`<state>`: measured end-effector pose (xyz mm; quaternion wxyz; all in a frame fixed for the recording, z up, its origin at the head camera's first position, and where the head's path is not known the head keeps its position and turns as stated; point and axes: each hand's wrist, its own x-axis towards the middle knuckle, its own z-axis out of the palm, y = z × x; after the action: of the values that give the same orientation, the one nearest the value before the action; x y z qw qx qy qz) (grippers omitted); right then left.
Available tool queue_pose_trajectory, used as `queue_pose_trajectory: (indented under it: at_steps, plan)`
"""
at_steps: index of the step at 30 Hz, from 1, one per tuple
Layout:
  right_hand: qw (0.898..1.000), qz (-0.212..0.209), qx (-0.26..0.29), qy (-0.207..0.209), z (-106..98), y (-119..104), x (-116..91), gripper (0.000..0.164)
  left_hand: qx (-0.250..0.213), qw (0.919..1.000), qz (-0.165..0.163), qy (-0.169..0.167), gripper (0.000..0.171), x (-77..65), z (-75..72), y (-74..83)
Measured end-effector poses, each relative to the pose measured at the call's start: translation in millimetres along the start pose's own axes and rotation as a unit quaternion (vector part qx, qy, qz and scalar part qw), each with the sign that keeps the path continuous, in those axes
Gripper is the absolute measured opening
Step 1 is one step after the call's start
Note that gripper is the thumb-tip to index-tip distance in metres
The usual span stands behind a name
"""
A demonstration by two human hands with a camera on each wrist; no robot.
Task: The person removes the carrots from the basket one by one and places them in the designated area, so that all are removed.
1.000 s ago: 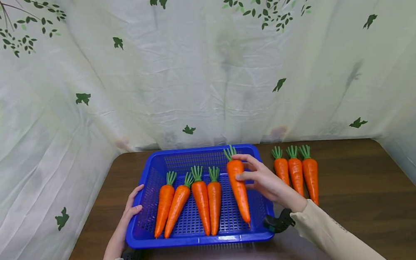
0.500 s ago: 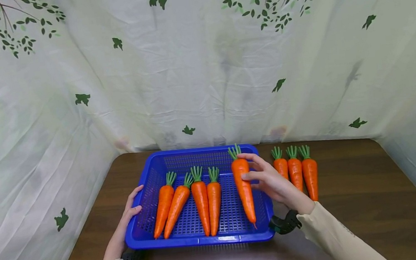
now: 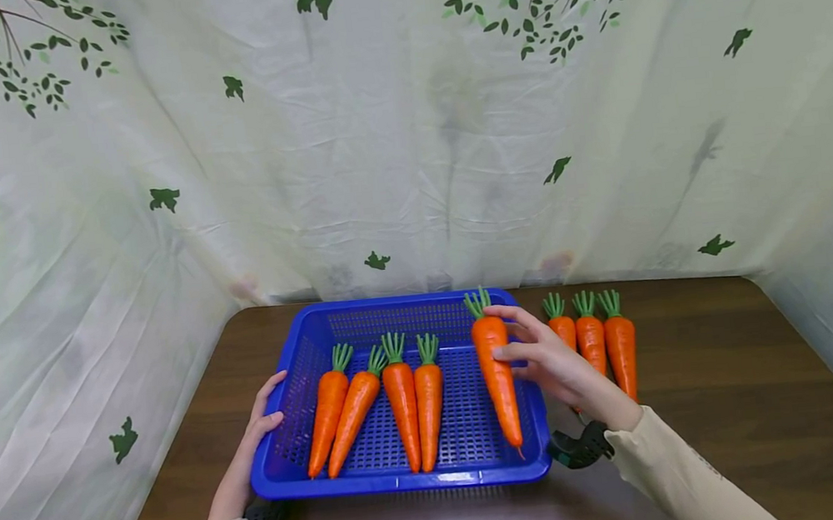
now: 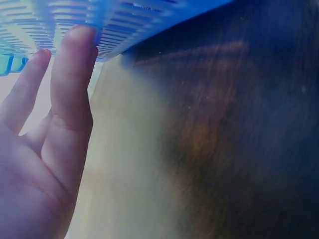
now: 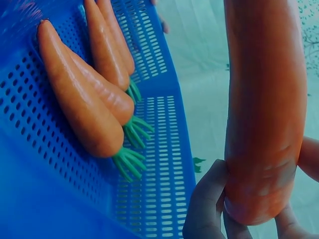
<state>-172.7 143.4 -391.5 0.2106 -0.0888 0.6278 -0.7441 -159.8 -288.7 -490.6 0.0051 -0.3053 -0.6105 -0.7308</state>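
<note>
My right hand (image 3: 556, 365) pinches an orange carrot (image 3: 495, 370) with a green top, between thumb and fingers. This carrot is over the right part of a blue plastic basket (image 3: 400, 481), its tip toward me. In the right wrist view the carrot (image 5: 264, 99) fills the right side, with fingertips around its thick end. Several more carrots (image 3: 402, 404) lie side by side in the basket, green tops away from me. My left hand (image 3: 249, 445) touches the basket's left side. Its extended fingers (image 4: 70, 84) meet the slotted wall in the left wrist view.
Three carrots (image 3: 621, 349) lie in a row on the brown wooden table (image 3: 731, 397), right of the basket and partly hidden by my right hand and forearm. A pale leaf-printed curtain (image 3: 406, 152) stands along the table's back edge and sides.
My right hand has moved a little to the right above the basket, carrying the pinched carrot. The left hand, the basket and the other carrots stay where they were.
</note>
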Motion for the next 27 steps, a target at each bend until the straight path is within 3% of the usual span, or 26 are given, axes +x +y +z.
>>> queue_pose_trajectory:
  at_steps: [27]
  plan:
    - [1.000, -0.012, 0.009, -0.002, -20.6, -4.7, -18.0, 0.062, 0.007, 0.9995, 0.027, -0.012, 0.076, 0.9, -3.1, -3.4]
